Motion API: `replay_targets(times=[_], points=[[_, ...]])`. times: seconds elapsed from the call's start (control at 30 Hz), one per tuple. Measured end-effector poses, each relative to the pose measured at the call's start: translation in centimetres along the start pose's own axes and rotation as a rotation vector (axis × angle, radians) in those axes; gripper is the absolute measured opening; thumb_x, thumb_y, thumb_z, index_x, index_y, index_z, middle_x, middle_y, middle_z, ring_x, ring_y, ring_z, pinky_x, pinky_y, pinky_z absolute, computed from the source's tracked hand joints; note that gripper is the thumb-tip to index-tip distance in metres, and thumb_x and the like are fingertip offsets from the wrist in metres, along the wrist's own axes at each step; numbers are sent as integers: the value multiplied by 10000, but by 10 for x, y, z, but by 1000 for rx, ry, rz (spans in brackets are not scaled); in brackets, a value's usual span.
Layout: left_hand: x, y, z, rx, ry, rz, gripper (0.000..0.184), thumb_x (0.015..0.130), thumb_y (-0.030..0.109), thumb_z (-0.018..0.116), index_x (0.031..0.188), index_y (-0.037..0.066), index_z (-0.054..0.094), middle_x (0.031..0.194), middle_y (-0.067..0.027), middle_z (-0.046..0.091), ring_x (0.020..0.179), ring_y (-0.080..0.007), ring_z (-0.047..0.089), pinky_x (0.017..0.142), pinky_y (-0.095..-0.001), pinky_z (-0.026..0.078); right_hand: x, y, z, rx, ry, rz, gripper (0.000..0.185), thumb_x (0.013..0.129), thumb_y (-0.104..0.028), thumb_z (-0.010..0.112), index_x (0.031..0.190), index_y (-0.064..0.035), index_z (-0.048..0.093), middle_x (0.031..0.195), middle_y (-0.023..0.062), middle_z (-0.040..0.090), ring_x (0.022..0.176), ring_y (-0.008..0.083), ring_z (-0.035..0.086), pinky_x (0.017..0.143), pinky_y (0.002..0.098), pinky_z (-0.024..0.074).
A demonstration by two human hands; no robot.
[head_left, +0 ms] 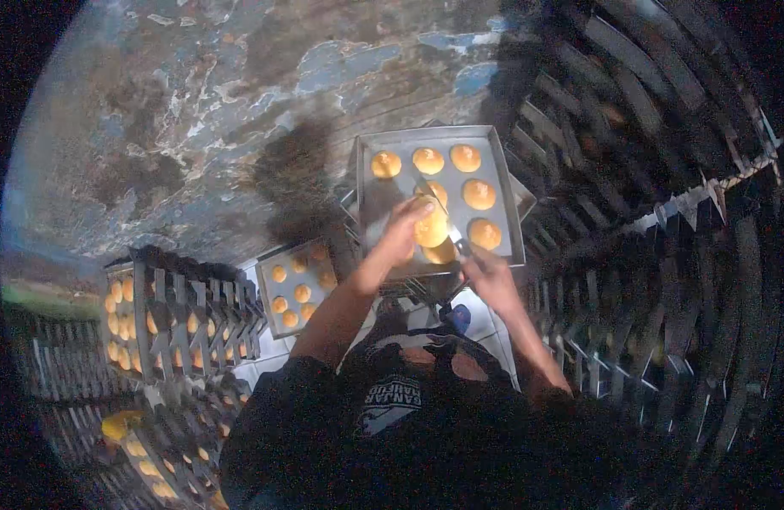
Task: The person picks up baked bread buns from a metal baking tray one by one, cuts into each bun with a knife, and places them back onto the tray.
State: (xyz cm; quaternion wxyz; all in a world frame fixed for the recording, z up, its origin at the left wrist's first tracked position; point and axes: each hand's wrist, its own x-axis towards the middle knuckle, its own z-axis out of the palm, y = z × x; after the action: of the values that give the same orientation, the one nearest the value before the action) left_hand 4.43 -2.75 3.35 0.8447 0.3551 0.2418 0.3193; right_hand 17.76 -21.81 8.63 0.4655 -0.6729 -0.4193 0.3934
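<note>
My left hand (400,231) is closed on a round golden bun (431,229), held above a metal baking tray (509,183). In my right hand (487,276) is the dark handle of a knife (439,192), a long, narrow metal blade. The blade slants up and left beside the held bun; whether it touches or cuts the bun I cannot tell. Several more golden buns (479,194) sit in rows on the tray, some of them partly covered by my hands and the held bun.
A second tray of buns (271,321) lies lower, left of my left forearm. Racks with trays of buns (184,319) stand at the left. Dark slatted racks (639,280) line the right side. Beyond the tray is a worn wall with peeling paint (239,110). White floor tiles (277,347) show below.
</note>
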Motion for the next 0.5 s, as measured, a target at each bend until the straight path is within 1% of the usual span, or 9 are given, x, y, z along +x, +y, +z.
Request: replay_targets(times=[0.07, 0.17, 0.23, 0.3, 0.33, 0.37, 0.43, 0.47, 0.5], points=[[-1, 5, 5, -13, -4, -58, 348, 875, 183, 706, 1168, 30, 599, 1040, -67, 667, 947, -188, 671, 855, -352, 558, 10, 2, -1, 3, -30, -18, 388, 976, -212, 623, 1316, -28, 602, 741, 6, 661, 657, 62, 561, 588, 234, 468], [14, 16, -32, -5, -14, 11, 374, 873, 172, 711, 1193, 18, 593, 1070, -76, 666, 967, -189, 668, 865, -352, 556, -24, -9, -12, -55, -61, 40, 380, 977, -207, 619, 1314, -31, 606, 750, 13, 669, 662, 57, 563, 592, 233, 470], [12, 19, -42, -35, 26, -46, 371, 878, 178, 713, 1184, 6, 593, 1100, -83, 661, 997, -198, 664, 857, -357, 558, -32, 4, -11, -58, -77, 34, 382, 978, -206, 618, 1320, -38, 604, 751, 13, 670, 672, 61, 568, 605, 236, 476], [10, 4, -38, 77, 36, -97, 349, 880, 182, 714, 1157, 4, 596, 1115, -95, 655, 983, -214, 675, 844, -369, 564, -36, 7, -7, -27, -50, 171, 391, 977, -214, 622, 1327, -43, 601, 733, 2, 659, 667, 68, 563, 609, 247, 475], [6, -5, -23, 48, 62, -65, 344, 876, 183, 720, 1147, 9, 599, 1089, -98, 664, 938, -219, 687, 832, -374, 567, -26, -12, -6, -33, -80, 225, 397, 976, -215, 624, 1340, -60, 596, 708, -7, 643, 651, 73, 551, 598, 257, 466], [4, -6, -13, 50, 55, -73, 344, 876, 183, 720, 1147, 9, 599, 1089, -98, 664, 938, -219, 687, 832, -374, 567, -12, -9, -3, -30, -71, 229, 397, 976, -215, 624, 1340, -60, 596, 708, -7, 643, 651, 73, 551, 598, 257, 466], [1, -3, 0, -5, -20, -85, 319, 878, 181, 718, 1128, 14, 610, 1044, -107, 677, 900, -233, 698, 830, -379, 571, 8, 0, 3, 22, -71, 35, 398, 976, -214, 624, 1346, -69, 594, 685, -13, 624, 628, 69, 533, 571, 260, 448], [-1, 3, 4, 4, 76, -38, 269, 889, 190, 703, 1083, 22, 624, 987, -111, 688, 878, -243, 704, 806, -378, 579, 6, 2, -1, 22, -112, 75, 408, 973, -214, 632, 1350, -64, 590, 706, -7, 639, 647, 70, 548, 596, 259, 467], [-1, 12, 1, 5, 78, -31, 269, 889, 190, 703, 1083, 22, 624, 987, -111, 688, 878, -243, 704, 806, -378, 579, -1, 3, -5, 21, -116, 70, 408, 973, -214, 632, 1350, -64, 590, 706, -7, 639, 647, 70, 548, 596, 259, 467]])
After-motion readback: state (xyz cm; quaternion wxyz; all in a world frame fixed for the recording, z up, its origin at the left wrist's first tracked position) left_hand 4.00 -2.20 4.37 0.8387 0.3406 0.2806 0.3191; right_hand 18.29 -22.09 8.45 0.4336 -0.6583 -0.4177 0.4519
